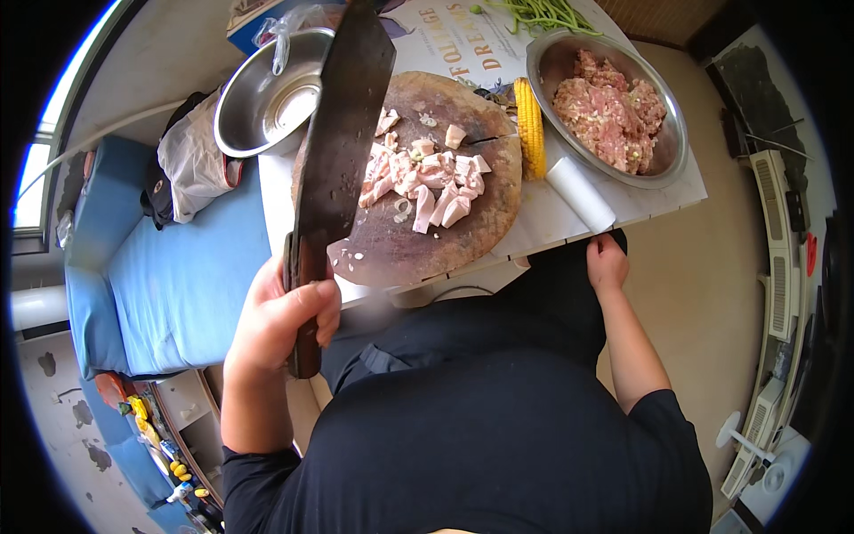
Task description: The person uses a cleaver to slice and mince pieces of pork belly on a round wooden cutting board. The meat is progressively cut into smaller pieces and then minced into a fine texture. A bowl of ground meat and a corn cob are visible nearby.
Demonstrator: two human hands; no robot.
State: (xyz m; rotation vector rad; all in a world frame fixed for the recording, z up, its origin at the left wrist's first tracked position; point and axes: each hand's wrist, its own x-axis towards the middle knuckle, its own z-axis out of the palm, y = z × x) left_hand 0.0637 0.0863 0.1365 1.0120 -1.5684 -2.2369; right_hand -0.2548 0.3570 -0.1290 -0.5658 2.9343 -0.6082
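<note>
My left hand is wrapped round the wooden handle of a cleaver, its broad dark blade raised over the left side of a round wooden chopping board. Chunks of pale pink meat are heaped in the middle of the board, with small scraps around them. The blade hides part of the board and some of the meat. Just below the table's front edge, beside my dark trousers, my right hand is closed, its fingers curled. What it holds, if anything, is hidden.
A steel bowl of minced meat stands at the right, with a corn cob and a white roll beside it. Another steel bowl is at the left. Green beans lie at the back. A blue sofa stands left of the table.
</note>
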